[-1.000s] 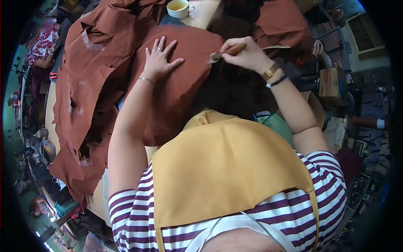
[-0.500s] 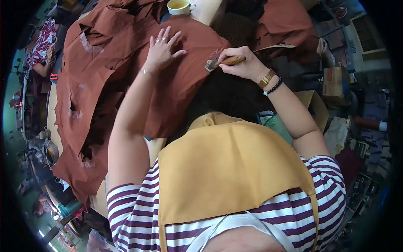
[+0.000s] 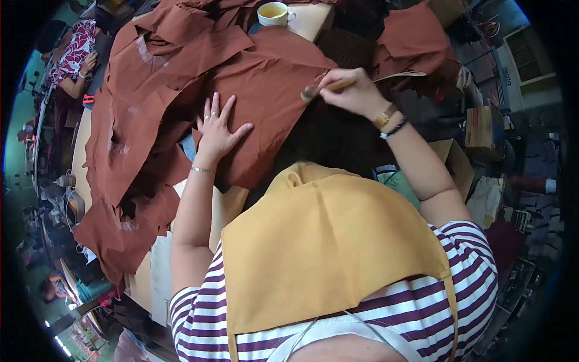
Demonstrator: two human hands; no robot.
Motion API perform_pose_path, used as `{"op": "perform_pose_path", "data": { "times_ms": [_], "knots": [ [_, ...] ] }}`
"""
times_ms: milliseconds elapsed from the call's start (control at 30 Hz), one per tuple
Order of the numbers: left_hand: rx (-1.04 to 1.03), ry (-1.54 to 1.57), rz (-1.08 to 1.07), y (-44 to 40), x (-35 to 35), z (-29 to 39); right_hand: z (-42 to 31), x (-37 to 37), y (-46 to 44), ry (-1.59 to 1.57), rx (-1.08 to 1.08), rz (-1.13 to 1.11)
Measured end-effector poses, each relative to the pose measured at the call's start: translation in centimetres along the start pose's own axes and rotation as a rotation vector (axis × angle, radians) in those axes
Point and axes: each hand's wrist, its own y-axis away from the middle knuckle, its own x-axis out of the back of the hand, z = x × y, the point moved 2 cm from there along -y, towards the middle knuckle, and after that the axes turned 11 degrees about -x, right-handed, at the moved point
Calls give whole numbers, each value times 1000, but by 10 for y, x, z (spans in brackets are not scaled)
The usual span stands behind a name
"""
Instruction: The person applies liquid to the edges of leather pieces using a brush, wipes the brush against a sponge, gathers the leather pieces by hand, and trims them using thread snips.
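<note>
resting palm down, the left hand (image 3: 222,136) is spread wide on a reddish-brown sheet (image 3: 265,99), which is laid over the counter (image 3: 310,19) in front of the yellow apron (image 3: 338,241). a wooden-handled brush (image 3: 309,93) is gripped in the closed fingers of the right hand (image 3: 357,93), and its bristles are held at the sheet's right edge, though whether contact is made cannot be told. a white cup (image 3: 274,21) with yellow contents is placed beyond the sheet, and further reddish-brown pieces (image 3: 136,111), marked with whitish patches, are heaped to the left.
</note>
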Motion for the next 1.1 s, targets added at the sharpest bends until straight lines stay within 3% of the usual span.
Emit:
{"op": "perform_pose_path", "data": {
  "times_ms": [67, 200, 267, 333, 367, 400, 500, 600, 733, 800, 867, 967, 1100],
  "knots": [
    [-21, -3, -6, -6, 1, -7, 10, -8, 4, 44, 47, 6],
    [-72, 40, 60, -11, 3, -13, 9, 26, 10, 345, -174, -61],
    [-93, 91, 161, -13, 7, -13, -7, 16, 13, 193, -54, 63],
    [-134, 96, 114, -13, 12, -13, -15, -11, 11, 63, -15, 45],
    [-156, 97, 86, -11, 14, -13, -6, -24, 13, 20, -39, -70],
    [-134, 80, 94, -7, 13, -13, -6, -26, 17, 135, 43, 3],
    [-72, -30, 134, 15, 2, -3, 1, 3, 23, 261, -152, -38],
    [-14, -76, 92, 22, -1, 5, -11, -3, 29, 159, -81, 98],
    [-46, -7, 37, 12, 6, -4, -21, -48, 25, 94, 101, 50],
    [-81, 31, 86, 9, 3, -12, -13, -33, 28, 83, -36, 0],
    [-122, 142, 147, 11, 2, -16, -20, -18, 29, 308, -78, 30],
    [-58, 186, -35, 14, 3, -10, -39, -33, 27, 127, 6, 61],
    [-6, -4, 85, 33, -2, 11, -37, -62, 24, 98, 47, -19]
  ]
}}
